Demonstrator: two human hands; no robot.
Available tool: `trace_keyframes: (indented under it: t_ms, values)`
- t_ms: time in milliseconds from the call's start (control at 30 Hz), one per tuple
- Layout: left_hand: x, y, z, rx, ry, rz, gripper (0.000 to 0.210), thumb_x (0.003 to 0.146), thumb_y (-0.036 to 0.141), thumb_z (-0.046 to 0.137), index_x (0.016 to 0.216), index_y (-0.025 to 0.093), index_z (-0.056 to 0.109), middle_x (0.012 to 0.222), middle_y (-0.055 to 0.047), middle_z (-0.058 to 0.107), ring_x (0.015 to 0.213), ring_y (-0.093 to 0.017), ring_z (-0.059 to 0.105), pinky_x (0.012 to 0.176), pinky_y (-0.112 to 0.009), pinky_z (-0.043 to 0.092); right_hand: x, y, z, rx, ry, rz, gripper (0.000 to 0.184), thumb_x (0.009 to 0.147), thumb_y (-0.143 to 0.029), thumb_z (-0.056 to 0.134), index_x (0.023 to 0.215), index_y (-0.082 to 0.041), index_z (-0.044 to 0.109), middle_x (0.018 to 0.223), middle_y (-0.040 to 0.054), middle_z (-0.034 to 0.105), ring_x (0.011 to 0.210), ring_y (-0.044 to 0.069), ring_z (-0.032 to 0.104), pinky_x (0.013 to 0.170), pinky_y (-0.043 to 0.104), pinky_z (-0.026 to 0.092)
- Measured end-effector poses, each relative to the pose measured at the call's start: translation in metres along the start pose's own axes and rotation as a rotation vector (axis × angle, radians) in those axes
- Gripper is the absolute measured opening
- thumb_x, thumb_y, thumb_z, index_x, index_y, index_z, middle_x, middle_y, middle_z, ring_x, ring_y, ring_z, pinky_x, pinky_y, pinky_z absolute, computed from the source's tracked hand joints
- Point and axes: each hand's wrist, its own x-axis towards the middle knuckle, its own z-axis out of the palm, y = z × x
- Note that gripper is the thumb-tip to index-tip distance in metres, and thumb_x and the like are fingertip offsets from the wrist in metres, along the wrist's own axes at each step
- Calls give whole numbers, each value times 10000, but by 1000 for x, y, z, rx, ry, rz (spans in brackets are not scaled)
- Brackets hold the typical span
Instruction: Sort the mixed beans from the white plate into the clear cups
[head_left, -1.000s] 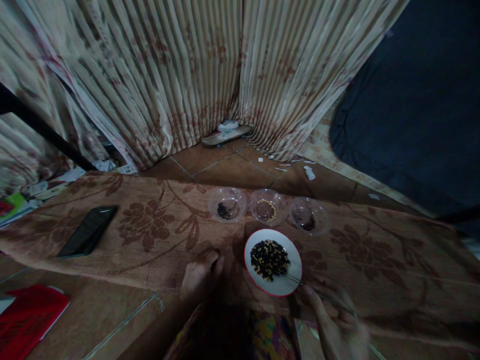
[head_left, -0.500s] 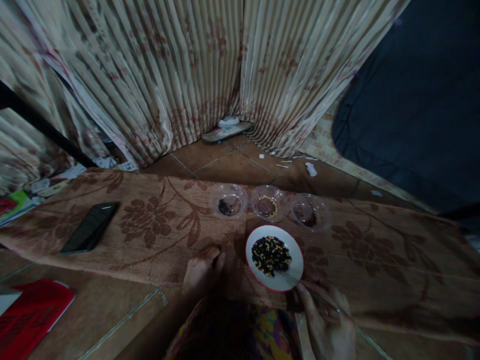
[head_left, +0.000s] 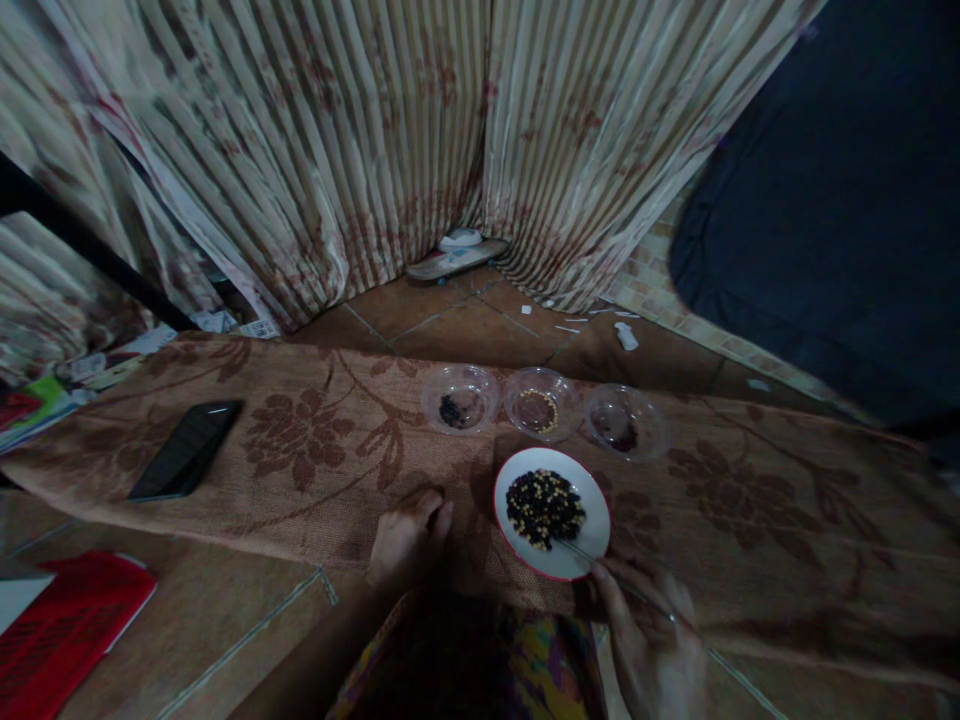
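A white plate with a red rim (head_left: 596,525) holds a heap of black and yellow beans (head_left: 545,508). My right hand (head_left: 649,625) is closed around a slim metal utensil (head_left: 637,594) at the plate's lower right. The utensil's far end reaches the edge of the heap; its exact kind is unclear. My left hand (head_left: 411,535) rests curled on the cloth, left of the plate, and whether anything is inside it is hidden. Behind the plate stand three clear plastic bowls: one with black beans (head_left: 452,410), one with yellow beans (head_left: 546,410), one with dark red beans (head_left: 622,435).
A brown flowered cloth (head_left: 300,500) covers the low, narrow table. A black phone (head_left: 186,450) lies on its left part. On the floor are a red bag (head_left: 82,620), a skateboard (head_left: 457,260) and white scraps (head_left: 625,336). Striped curtains (head_left: 375,150) hang behind.
The view has shifted very slightly. Both hands, the plate and the bowls keep nearly the same places, and the utensil stays at the edge of the heap.
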Motion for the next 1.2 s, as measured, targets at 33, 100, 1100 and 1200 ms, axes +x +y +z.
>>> trace_keyframes:
  t_ms: [33, 100, 1100, 1200]
  values:
    - [0, 0, 0, -4, -3, 0, 263, 962, 327, 430, 755, 213, 544, 761, -10, 660, 733, -146, 652, 644, -240, 412, 0, 0, 0, 0, 4, -5, 399, 810, -598, 600, 797, -237, 768, 996, 88, 694, 953, 270, 613, 840, 423, 477]
    - [0, -1, 0, -7, -10, -1, 257, 962, 330, 431, 765, 213, 546, 771, -10, 662, 743, -148, 655, 654, -240, 419, 1, 0, -1, -1, 5, -12, 393, 816, -587, 600, 801, -232, 767, 997, 90, 695, 951, 266, 615, 838, 416, 481]
    - [0, -2, 0, -22, -3, 12, 261, 963, 321, 405, 763, 226, 544, 745, -8, 659, 688, -147, 642, 626, -249, 412, 113, 14, -10, -2, 442, -111, 361, 810, -490, 647, 816, -135, 715, 977, 129, 695, 941, 264, 639, 848, 417, 486]
    - [1, -1, -1, -29, -21, 8, 285, 966, 328, 396, 741, 221, 534, 743, -15, 656, 701, -149, 642, 633, -248, 416, 88, 7, -12, 64, 395, 43, 369, 781, -511, 672, 824, -146, 708, 1000, 123, 693, 942, 270, 642, 826, 402, 488]
